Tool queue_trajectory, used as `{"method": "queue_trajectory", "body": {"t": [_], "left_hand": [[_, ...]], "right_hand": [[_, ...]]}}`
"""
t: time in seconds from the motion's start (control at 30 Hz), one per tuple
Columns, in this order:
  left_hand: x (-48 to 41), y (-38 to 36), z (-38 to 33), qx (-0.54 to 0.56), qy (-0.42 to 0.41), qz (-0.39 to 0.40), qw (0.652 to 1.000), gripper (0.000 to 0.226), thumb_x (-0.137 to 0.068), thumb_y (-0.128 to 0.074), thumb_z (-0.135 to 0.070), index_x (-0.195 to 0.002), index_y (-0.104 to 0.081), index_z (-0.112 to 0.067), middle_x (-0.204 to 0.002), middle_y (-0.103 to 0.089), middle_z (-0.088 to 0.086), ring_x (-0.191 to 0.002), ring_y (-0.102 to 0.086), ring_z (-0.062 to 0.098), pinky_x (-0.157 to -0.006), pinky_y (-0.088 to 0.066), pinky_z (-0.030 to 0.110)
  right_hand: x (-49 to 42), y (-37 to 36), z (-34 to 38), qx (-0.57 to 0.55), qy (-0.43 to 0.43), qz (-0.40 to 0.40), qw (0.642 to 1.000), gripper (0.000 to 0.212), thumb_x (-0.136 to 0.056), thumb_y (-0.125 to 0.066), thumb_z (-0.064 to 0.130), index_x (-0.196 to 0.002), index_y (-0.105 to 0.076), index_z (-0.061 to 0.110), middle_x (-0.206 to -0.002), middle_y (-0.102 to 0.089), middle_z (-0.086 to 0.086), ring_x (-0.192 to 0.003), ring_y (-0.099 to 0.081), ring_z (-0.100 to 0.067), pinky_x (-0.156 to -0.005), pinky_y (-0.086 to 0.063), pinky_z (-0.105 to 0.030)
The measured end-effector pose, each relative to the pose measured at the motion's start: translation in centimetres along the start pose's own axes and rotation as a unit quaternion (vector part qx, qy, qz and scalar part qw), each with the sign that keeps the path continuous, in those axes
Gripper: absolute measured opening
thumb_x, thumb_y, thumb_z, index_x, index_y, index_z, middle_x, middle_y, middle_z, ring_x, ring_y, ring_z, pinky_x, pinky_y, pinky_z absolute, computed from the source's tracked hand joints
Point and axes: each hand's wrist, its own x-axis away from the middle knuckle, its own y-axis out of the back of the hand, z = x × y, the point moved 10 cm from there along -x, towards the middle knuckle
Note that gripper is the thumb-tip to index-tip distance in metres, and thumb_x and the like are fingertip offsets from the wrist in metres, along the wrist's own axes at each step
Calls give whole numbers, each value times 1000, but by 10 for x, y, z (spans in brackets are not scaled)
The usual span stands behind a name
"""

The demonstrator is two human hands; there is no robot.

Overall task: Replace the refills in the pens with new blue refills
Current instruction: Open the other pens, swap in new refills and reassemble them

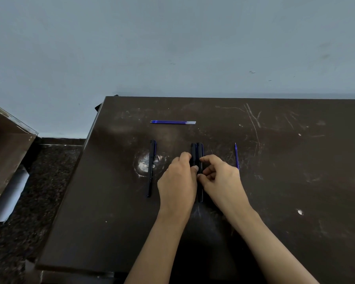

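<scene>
Head view: you've got two black pens (197, 152) lying side by side, touching, mid-table (295, 181), caps pointing away from you. Your left hand (177, 181) has thumb and forefinger pinched on the left pen of the pair. Your right hand (221, 179) has fingers curled on the right pen, thumb near its middle. Both pens are down on the table surface as far as I can tell.

A third black pen (151, 167) lies alone to the left, parallel, well apart from your hands. Blue refills (173, 122) lie crosswise near the far edge, clear ends to the right; the count is unclear. One more blue refill (236, 156) lies just right of your right hand, tip pointing away.
</scene>
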Motion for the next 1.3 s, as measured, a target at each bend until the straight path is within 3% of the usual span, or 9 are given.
{"method": "queue_trajectory", "body": {"t": [0.67,0.87,1.03,1.17,1.3], "left_hand": [[0,2,0,-12,-5,-12,1000,25,-97,-46,-31,-121,-48,-22,-107,-60,-2,-97,-60,16,-65,-37,25],[-3,25,17,-95,38,-91,991,24,-88,-62,-20,-110,-53,-15,-106,-58,8,-98,-56,25,-78,-45,35],[-1,21,54,-141,158,-21,977,43,-93,-53,-18,-130,-31,-9,-126,-43,15,-112,-48,31,-86,-45,38],[-2,22,60,-93,166,-7,982,40,-92,-46,-3,-128,-28,-4,-122,-49,19,-109,-54,34,-83,-49,36],[-6,24,55,-64,132,-5,989,34,-93,-44,-6,-127,-38,-3,-123,-46,17,-110,-50,31,-90,-43,36]], "right_hand": [[1,3,4,3,9,4,1000,38,-82,-68,12,-119,-60,18,-77,-58,11,-66,-54,6,-62,-40,2],[0,15,-2,-33,-11,-32,999,29,-83,-68,15,-111,-62,19,-77,-64,4,-68,-57,0,-66,-42,-1],[-2,23,-4,-42,-16,-37,998,27,-84,-66,15,-111,-62,19,-76,-64,4,-70,-58,-1,-67,-41,0],[-3,24,-6,-33,-19,-34,999,25,-85,-66,16,-110,-63,17,-75,-64,5,-68,-57,0,-66,-41,0],[-3,25,-6,-66,-29,-47,996,24,-86,-64,20,-110,-61,20,-75,-63,7,-70,-60,-3,-70,-48,-8]]}}
